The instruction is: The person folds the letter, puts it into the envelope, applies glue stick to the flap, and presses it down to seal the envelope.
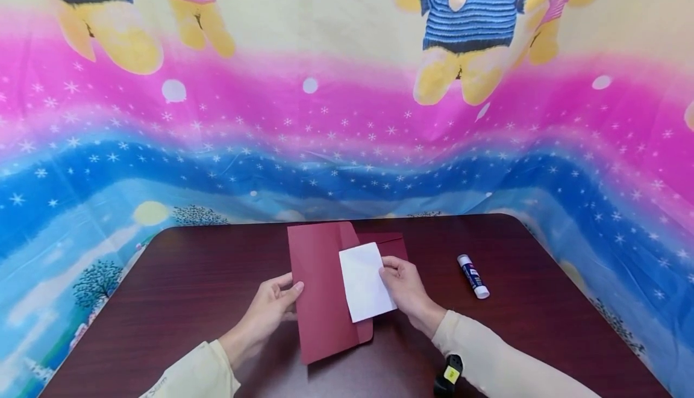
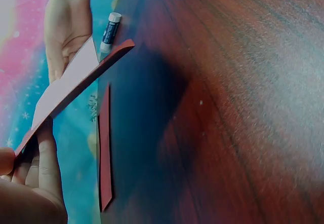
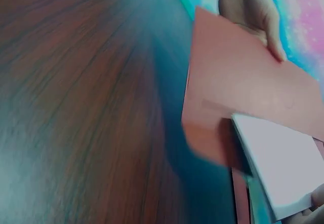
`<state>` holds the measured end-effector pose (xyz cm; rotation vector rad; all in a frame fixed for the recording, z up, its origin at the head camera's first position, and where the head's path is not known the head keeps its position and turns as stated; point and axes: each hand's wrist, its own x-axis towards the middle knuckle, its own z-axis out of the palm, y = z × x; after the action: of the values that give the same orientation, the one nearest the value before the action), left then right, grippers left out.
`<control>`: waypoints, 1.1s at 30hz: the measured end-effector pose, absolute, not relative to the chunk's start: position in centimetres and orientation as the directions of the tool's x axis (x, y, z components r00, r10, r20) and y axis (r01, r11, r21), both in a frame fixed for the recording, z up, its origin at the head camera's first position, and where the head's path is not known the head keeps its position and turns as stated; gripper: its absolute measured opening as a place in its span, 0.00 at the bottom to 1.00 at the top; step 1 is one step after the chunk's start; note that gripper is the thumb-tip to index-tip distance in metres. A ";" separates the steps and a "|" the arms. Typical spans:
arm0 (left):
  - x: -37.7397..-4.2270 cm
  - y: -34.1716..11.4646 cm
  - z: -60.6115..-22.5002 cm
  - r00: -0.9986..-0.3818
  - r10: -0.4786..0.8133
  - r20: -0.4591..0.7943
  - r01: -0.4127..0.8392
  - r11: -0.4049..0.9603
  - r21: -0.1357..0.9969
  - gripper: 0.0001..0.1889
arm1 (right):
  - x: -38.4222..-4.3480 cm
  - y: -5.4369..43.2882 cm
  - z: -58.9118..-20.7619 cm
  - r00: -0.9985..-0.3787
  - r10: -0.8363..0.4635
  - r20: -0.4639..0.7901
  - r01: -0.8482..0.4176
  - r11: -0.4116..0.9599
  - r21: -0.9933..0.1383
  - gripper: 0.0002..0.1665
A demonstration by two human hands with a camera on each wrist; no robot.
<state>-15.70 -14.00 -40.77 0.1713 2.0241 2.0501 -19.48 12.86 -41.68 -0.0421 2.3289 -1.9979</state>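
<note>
My left hand (image 1: pixel 271 301) pinches a red paper envelope (image 1: pixel 321 295) by its left edge, thumb on the front and fingers behind. The envelope is tilted up above the table, its flap along the right side. At the right, my right hand (image 1: pixel 408 286) pinches a blank white card (image 1: pixel 368 282) by its edge. This card overlaps the envelope's flap side in the head view. In the right wrist view, the card (image 3: pixel 283 160) lies close over the envelope's front (image 3: pixel 248 67).
A second red envelope (image 1: pixel 394 245) lies on the dark wooden table (image 1: pixel 217 277), partly hidden behind the held envelope and card. To the right lies a glue stick (image 1: pixel 473 276) with a white cap. A patterned cloth (image 1: pixel 336 115) hangs behind the table.
</note>
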 end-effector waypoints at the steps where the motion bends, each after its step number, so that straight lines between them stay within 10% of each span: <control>1: -15.7 -14.0 -40.8 -0.959 0.266 -0.095 -0.100 -0.004 0.995 0.27 | -19.5 12.8 -41.6 -0.998 -0.052 -0.041 0.033 0.145 -0.989 0.18; 33: -15.6 -11.9 -42.5 -0.974 0.222 -0.042 -0.049 -0.026 0.998 0.24 | -18.8 11.3 -41.8 -0.986 -0.117 -0.119 0.106 0.113 -0.988 0.17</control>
<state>-15.65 -11.93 -42.53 0.1854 2.0493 2.1155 -18.80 11.31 -41.78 -0.0106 2.2120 -1.9878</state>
